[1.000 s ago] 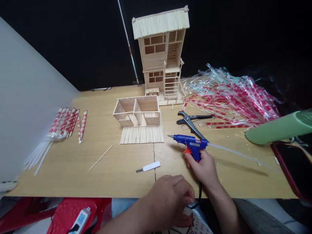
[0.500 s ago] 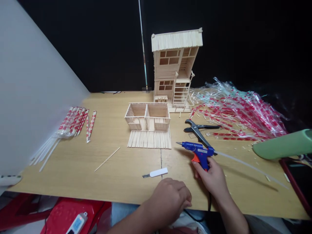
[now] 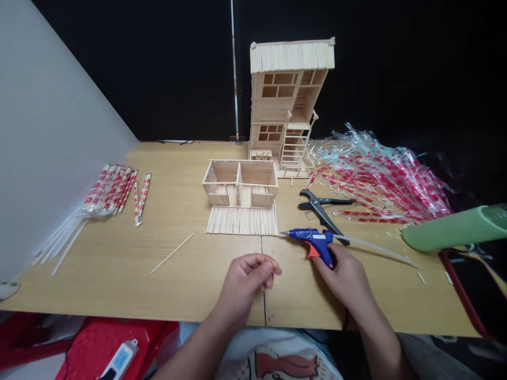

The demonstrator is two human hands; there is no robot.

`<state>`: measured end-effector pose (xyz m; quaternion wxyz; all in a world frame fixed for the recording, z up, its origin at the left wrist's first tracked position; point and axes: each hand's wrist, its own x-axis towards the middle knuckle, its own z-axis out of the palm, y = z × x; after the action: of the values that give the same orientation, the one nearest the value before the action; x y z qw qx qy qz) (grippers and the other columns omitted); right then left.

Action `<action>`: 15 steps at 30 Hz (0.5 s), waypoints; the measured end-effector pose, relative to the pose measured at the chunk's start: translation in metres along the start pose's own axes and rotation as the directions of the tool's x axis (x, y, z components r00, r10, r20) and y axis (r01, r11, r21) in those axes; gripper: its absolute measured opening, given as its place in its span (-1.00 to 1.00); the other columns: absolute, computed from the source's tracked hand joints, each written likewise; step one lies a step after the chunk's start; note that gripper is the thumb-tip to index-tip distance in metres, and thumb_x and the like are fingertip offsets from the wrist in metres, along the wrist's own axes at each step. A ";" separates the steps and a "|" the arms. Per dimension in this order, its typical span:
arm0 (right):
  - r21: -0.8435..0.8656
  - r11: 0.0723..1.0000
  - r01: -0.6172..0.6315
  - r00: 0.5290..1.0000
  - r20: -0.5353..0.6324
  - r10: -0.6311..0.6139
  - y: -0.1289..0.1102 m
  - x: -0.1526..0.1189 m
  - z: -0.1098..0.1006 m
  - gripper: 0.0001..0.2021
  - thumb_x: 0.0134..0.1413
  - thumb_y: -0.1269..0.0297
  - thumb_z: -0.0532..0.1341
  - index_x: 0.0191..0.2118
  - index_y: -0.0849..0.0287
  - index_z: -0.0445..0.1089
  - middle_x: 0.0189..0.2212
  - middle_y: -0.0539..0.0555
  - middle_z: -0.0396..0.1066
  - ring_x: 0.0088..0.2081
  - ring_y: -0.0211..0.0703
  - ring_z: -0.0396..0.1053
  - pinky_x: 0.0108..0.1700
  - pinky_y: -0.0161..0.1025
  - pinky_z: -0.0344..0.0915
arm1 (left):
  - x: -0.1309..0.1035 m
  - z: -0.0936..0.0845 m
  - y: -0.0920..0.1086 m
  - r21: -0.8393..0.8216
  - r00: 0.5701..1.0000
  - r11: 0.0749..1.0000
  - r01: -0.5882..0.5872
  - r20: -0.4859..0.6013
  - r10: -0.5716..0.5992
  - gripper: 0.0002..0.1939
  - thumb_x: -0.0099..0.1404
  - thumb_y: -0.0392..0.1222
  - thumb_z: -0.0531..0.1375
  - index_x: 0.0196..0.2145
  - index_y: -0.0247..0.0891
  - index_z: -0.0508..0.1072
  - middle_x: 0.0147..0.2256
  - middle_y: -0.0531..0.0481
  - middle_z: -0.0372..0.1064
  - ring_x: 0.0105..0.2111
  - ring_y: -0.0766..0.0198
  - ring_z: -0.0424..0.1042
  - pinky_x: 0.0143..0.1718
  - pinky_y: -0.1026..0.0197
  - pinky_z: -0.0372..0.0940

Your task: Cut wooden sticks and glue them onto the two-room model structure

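Red plastic point(image 3: 99, 343) catches my eye first, below the table's point(image 3: 186, 295) near edge toward the left corner, with a white gadget point(image 3: 122, 359) lying on it. Just inside that edge, around the middle, the left hand point(image 3: 251, 277) is apart from the other, its fingers curled in; whether anything is pinched there I cannot tell. A phone point(image 3: 475, 290) lies by the near right corner. The right hand point(image 3: 344, 274) is wrapped around the handle of a blue glue gun point(image 3: 311, 238), right of the table's middle, nozzle pointing left. One loose stick point(image 3: 172, 253) lies left of centre. Pale rods point(image 3: 59, 243) lie toward the left edge, a green tumbler point(image 3: 443, 229) toward the right. Past the gun sit pliers point(image 3: 322, 214), beside a slatted stick floor point(image 3: 241, 221) with a two-room box point(image 3: 240, 198) at its far side. Paper-wrapped chopsticks point(image 3: 109, 190) lie near the left edge, torn wrappers point(image 3: 396, 179) heap toward the far right corner, and a tall stick house point(image 3: 273, 108) stands near the back edge, before a black wall point(image 3: 158, 79).
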<state>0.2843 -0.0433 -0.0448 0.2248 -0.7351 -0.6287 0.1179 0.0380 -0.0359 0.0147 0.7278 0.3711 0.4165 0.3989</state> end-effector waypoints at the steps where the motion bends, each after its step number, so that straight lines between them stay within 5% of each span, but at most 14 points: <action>1: -0.039 0.999 0.005 1.000 -0.005 -0.005 0.000 -0.001 0.001 -0.73 0.14 0.11 0.16 -0.22 0.22 0.42 -0.32 0.20 0.49 -0.29 0.07 0.44 -0.25 -0.12 0.30 | 0.002 -0.002 0.004 -0.087 1.000 0.996 0.009 -0.027 -0.012 -0.72 0.24 -0.02 0.30 -0.38 -0.34 0.56 -0.55 0.02 0.34 -0.57 0.45 0.18 -0.54 0.38 0.02; 5: -0.128 0.992 0.014 1.000 -0.017 -0.017 -0.002 -0.004 -0.002 -0.62 0.15 0.13 0.20 -0.04 0.33 0.39 -0.17 0.33 0.48 -0.16 0.18 0.43 -0.12 -0.01 0.33 | 0.006 -0.004 0.014 -0.267 0.998 0.964 0.016 -0.061 -0.033 -0.71 0.17 -0.03 0.38 -0.32 -0.35 0.61 -0.53 0.01 0.34 -0.56 0.47 0.17 -0.54 0.41 0.03; 8: -0.101 0.994 0.033 0.997 -0.071 -0.040 -0.017 -0.006 -0.017 -0.66 0.15 0.12 0.25 -0.10 0.29 0.42 -0.25 0.26 0.47 -0.24 0.11 0.42 -0.19 -0.04 0.33 | 0.004 -0.002 0.017 -0.301 0.997 0.954 0.015 -0.063 -0.036 -0.72 0.13 -0.06 0.41 -0.33 -0.36 0.63 -0.49 -0.02 0.37 -0.54 0.47 0.18 -0.55 0.42 0.06; 11: 0.129 0.980 0.150 0.983 -0.126 -0.133 -0.048 -0.009 -0.037 -0.85 0.20 0.20 0.25 -0.24 0.18 0.47 -0.37 0.10 0.46 -0.37 -0.08 0.38 -0.31 -0.17 0.31 | 0.003 0.001 0.017 -0.315 0.998 0.949 0.025 -0.054 -0.045 -0.72 0.12 -0.07 0.42 -0.32 -0.36 0.63 -0.49 -0.03 0.38 -0.53 0.46 0.20 -0.55 0.43 0.07; 15: 0.470 0.805 0.363 0.932 -0.195 -0.306 -0.093 -0.013 -0.047 -0.90 0.19 0.39 0.28 -0.19 0.12 0.51 -0.38 0.02 0.48 -0.39 -0.21 0.39 -0.38 -0.28 0.31 | 0.003 0.004 0.014 -0.316 0.998 0.948 0.043 -0.029 -0.056 -0.72 0.12 -0.07 0.42 -0.31 -0.36 0.62 -0.44 -0.05 0.41 -0.51 0.45 0.22 -0.53 0.42 0.10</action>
<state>0.2221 -0.0541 0.0391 0.4581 -0.5348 -0.6830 0.1941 0.0391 -0.0283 0.0279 0.7794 0.2319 0.3704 0.4489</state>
